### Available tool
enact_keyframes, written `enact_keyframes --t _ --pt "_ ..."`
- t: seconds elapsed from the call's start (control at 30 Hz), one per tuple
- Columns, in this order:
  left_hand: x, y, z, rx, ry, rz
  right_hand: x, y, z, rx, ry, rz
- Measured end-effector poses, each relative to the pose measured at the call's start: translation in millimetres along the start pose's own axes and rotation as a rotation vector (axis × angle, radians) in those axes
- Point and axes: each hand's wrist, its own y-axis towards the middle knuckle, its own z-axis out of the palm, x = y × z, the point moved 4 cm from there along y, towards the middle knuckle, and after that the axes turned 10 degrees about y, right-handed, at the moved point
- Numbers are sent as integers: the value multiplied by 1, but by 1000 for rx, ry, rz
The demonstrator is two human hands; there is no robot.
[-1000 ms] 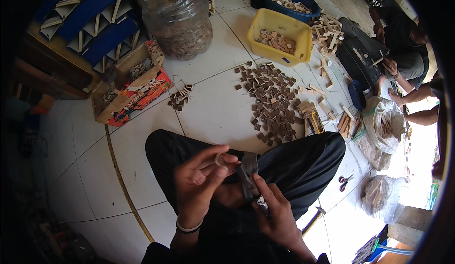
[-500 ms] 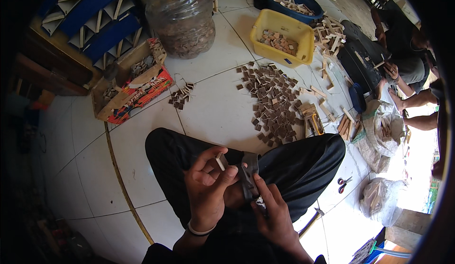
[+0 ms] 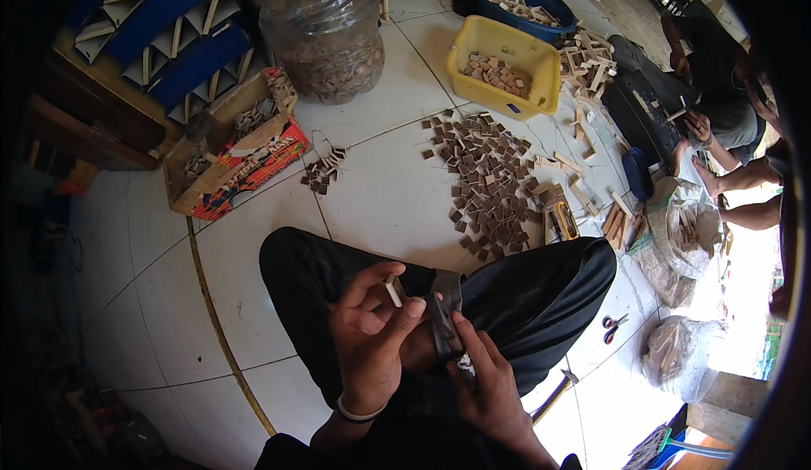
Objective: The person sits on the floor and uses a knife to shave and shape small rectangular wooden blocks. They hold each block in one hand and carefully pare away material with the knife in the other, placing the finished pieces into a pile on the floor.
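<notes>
My left hand [image 3: 369, 347] is raised above my lap, its fingers closed around a small flat wooden piece [image 3: 394, 291] with a pale edge. Close beside it, my right hand [image 3: 492, 390] grips a dark grey flat tool [image 3: 443, 328], perhaps a blade, with something whitish at its grip. The tool's exact kind is unclear. Its upper end lies close to the left fingertips; whether they touch I cannot tell. Beyond my knees, many small brown square pieces [image 3: 486, 179] are spread over the white tiles, with a smaller cluster [image 3: 323, 170] to their left.
A cardboard box [image 3: 253, 166], a clear plastic drum [image 3: 323, 39], a yellow tub [image 3: 545, 90] and a blue basin [image 3: 481, 1] stand farther off. Scissors [image 3: 614, 328], a hammer [image 3: 553, 398] and a sack [image 3: 667, 255] lie at right. Another person [image 3: 722, 81] sits at far right.
The wooden piece in my left fingers has tilted slightly. Both hands stay in nearly the same place.
</notes>
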Motion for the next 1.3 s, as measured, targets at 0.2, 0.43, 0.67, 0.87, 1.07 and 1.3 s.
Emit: enact_keyframes --t 0.2,0.43,0.67,0.87,1.07,1.3 --pt "1 0 8 118 -109 -174 -1 -2 -1 30 14 16" --pt "14 0 0 253 -340 -385 -11 -13 -8 393 600 251" --pt "15 2 -6 301 -171 -360 -19 -15 -4 418 631 322" --pt "15 18 -14 382 -315 -169 -21 -18 -6 363 632 322" --pt "8 25 -21 272 6 -49 -28 -14 -9 221 516 265" --pt "-5 19 -4 331 258 183 -22 -18 -7 167 656 377"
